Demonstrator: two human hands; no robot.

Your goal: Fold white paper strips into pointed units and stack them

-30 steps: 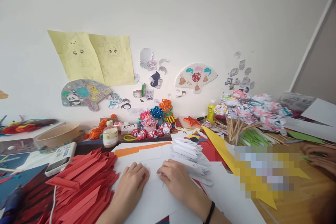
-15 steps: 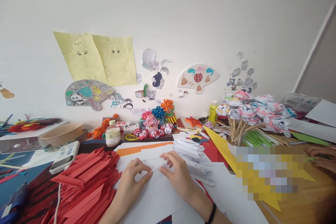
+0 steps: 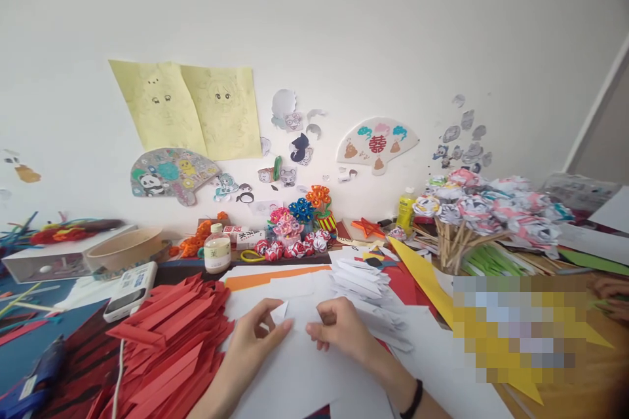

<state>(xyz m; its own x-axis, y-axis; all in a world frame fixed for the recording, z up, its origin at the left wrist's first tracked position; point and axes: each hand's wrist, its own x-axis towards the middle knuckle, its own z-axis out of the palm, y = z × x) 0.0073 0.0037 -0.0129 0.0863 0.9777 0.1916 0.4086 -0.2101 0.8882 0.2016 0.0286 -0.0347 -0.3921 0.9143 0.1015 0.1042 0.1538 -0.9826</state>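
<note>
My left hand (image 3: 253, 340) and my right hand (image 3: 339, 330) both pinch a white sheet of paper (image 3: 299, 314) lying on the table in front of me, its near-left corner lifted and folded over. A black band sits on my right wrist. To the left lies a big heap of folded red paper strips (image 3: 171, 334). Just right of my hands is a stack of folded white paper pieces (image 3: 363, 285).
A white power bank (image 3: 130, 290), a small bottle (image 3: 217, 250), a wooden bowl (image 3: 122, 249) and paper flowers (image 3: 295, 226) stand toward the wall. A bunch of paper roses on sticks (image 3: 486, 213) stands at right, beside yellow paper (image 3: 422, 275). Another person's hand (image 3: 612, 294) rests at far right.
My hands have lifted from pressing the sheet flat and now pinch its folded edge. The camera has shifted slightly left.
</note>
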